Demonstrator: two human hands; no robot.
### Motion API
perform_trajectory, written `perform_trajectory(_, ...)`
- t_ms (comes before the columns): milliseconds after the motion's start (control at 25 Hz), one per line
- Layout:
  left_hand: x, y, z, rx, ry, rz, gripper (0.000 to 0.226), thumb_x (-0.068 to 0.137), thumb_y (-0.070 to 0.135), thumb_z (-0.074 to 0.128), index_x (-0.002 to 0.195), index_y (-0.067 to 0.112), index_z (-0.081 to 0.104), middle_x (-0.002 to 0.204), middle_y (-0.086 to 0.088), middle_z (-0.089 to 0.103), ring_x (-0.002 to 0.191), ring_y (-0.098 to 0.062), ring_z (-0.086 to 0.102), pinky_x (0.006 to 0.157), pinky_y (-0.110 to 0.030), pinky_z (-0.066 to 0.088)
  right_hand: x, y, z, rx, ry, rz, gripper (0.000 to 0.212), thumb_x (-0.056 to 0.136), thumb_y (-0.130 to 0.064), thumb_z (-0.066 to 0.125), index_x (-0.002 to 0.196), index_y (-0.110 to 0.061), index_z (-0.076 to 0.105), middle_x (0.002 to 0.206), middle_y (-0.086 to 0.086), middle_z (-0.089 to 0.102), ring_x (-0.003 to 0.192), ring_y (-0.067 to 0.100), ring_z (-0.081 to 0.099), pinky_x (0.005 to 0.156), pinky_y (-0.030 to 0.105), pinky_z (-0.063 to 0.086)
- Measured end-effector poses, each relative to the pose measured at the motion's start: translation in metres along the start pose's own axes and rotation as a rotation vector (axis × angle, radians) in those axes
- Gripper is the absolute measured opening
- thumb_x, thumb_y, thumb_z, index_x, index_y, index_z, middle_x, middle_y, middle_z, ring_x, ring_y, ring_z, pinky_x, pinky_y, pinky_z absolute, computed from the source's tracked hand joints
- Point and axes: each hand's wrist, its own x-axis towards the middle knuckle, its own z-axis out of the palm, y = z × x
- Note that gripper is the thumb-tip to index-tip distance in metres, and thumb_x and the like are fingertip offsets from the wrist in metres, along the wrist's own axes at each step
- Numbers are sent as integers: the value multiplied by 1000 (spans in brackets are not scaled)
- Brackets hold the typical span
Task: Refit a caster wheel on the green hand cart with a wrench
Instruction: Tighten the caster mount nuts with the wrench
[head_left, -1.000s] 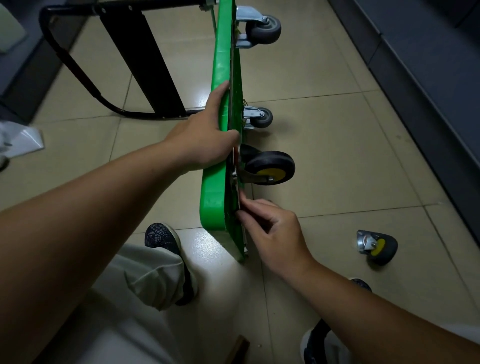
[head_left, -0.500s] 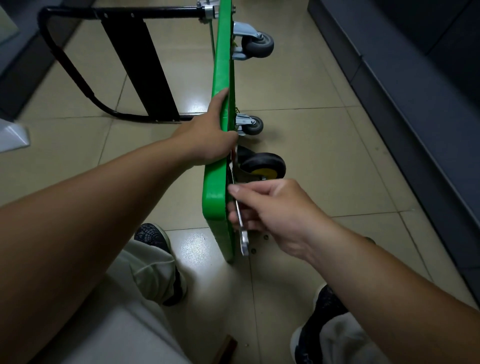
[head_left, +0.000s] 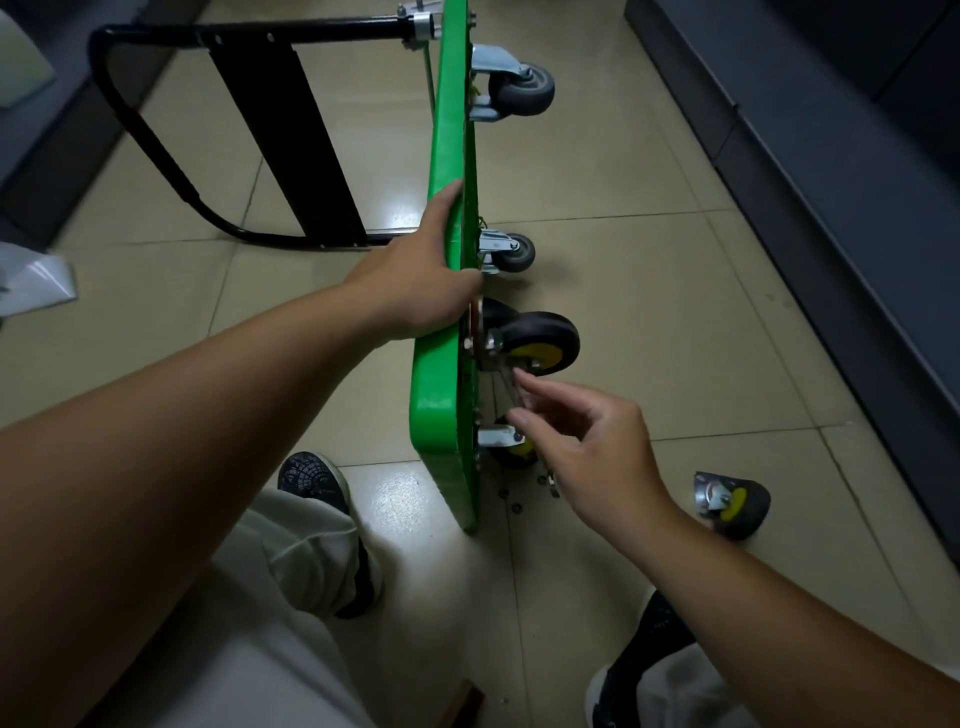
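The green plastic hand cart (head_left: 445, 338) stands on its long edge on the beige tiled floor (head_left: 649, 291), between the two hands. The left hand (head_left: 421, 291) grips its upper rim, with the thumb lying along the edge and the fingers curled over it.

The right hand (head_left: 587, 441) hangs just beside the cart's underside. Its fingers are loosely curled and the forefinger reaches forward. A slim metal wrench (head_left: 519, 402), badly blurred, runs between forefinger and thumb, and its lower end shows under the palm. I cannot tell whether the fingers actually pinch it.

There are five casters in all:
- Two grey-wheeled steel casters sit beyond the left hand, one far (head_left: 519, 85) and one nearer (head_left: 511, 252).
- One black caster wheel with a yellow hub (head_left: 540, 343) is on the cart just past the right fingertips.
- A second yellow-hubbed caster (head_left: 498, 436) is mostly hidden behind the right thumb.
- A loose black-and-yellow caster (head_left: 730, 504) lies on the floor to the right of the right wrist.

Two tiny dark bits of hardware (head_left: 503, 492) lie on the tiles under the right hand, too small to identify.

Beyond the left hand lies the cart's black tubular handle (head_left: 156, 150). Below the forearms are two dark shoes, left (head_left: 311, 478) and right (head_left: 639, 665), the right one cut off by the arm. A white object (head_left: 31, 280) out past the left forearm is cropped by the frame edge. A brown piece (head_left: 467, 701) is cropped at the bottom.
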Motion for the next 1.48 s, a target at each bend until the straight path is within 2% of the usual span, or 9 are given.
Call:
perform_trajectory(120, -1, -1, -1, -32, -3, -2, 90, 95, 24, 57, 157, 51, -2, 136, -9, 56, 89, -26, 69, 86, -46, 60, 12, 17, 15, -3, -40, -48, 36, 85, -9, 77, 120, -18, 72, 106, -5, 76, 98, 8, 71, 92, 34, 58)
perform_trajectory(240, 0, -2, -2, -71, -13, -11, 91, 95, 21, 59, 156, 52, 0, 128, -4, 53, 89, -25, 70, 86, -46, 60, 21, 30, 24, 0, -48, -86, 35, 86, -9, 77, 120, -13, 72, 112, -5, 74, 105, 3, 69, 96, 32, 56)
perform_trajectory(560, 2, -5, 1, -43, 21, -23, 89, 91, 25, 57, 154, 56, 1, 129, -8, 58, 93, -32, 68, 89, -47, 57, 15, 38, 45, 55, -80, -129, 32, 90, -4, 70, 122, -8, 71, 100, 0, 73, 96, 6, 69, 84, 19, 51)
perform_trajectory(800, 0, -3, 0, -49, 21, -21, 89, 92, 24, 56, 155, 55, 1, 132, -9, 59, 91, -30, 69, 87, -47, 58, -1, 19, 45, 58, -81, -75, 34, 93, -8, 68, 125, -19, 69, 99, 2, 74, 94, 5, 68, 83, 17, 52)
perform_trajectory(1040, -5, -1, -2, -47, 15, -19, 89, 94, 23, 55, 157, 50, -2, 141, -12, 56, 93, -30, 68, 88, -46, 58, -12, -20, 33, 46, -103, 63, 17, 94, -14, 68, 108, -14, 77, 90, 8, 78, 80, 12, 72, 76, 30, 58)
perform_trajectory(1160, -4, -2, -1, -45, 15, -17, 90, 93, 27, 56, 156, 51, -3, 141, -12, 56, 96, -33, 67, 90, -47, 57, -4, -49, 26, 230, -160, 330, 16, 94, -16, 68, 101, -4, 75, 71, 10, 70, 56, 16, 64, 57, 27, 56)
perform_trajectory(1280, -4, -2, -2, -53, 11, -9, 90, 91, 29, 56, 156, 52, -2, 139, -12, 58, 95, -33, 68, 89, -47, 58, 5, -75, 18, 463, -201, 568, 16, 92, -16, 71, 94, -1, 70, 65, 8, 64, 50, 13, 56, 54, 26, 54)
perform_trajectory(1360, -4, -2, -2, -51, 10, -5, 89, 92, 29, 57, 156, 52, -1, 137, -11, 59, 94, -32, 68, 88, -46, 58, 1, -78, 11, 506, -174, 535, 17, 90, -17, 72, 95, -1, 70, 65, 7, 62, 51, 13, 53, 56, 28, 53)
perform_trajectory(1480, -2, -6, -2, -80, -1, -6, 90, 92, 27, 58, 155, 54, 0, 140, -10, 57, 96, -32, 68, 90, -46, 57, -9, -58, 0, 296, -48, 293, 11, 91, -17, 72, 98, -9, 70, 74, 14, 68, 54, 16, 58, 58, 29, 52)
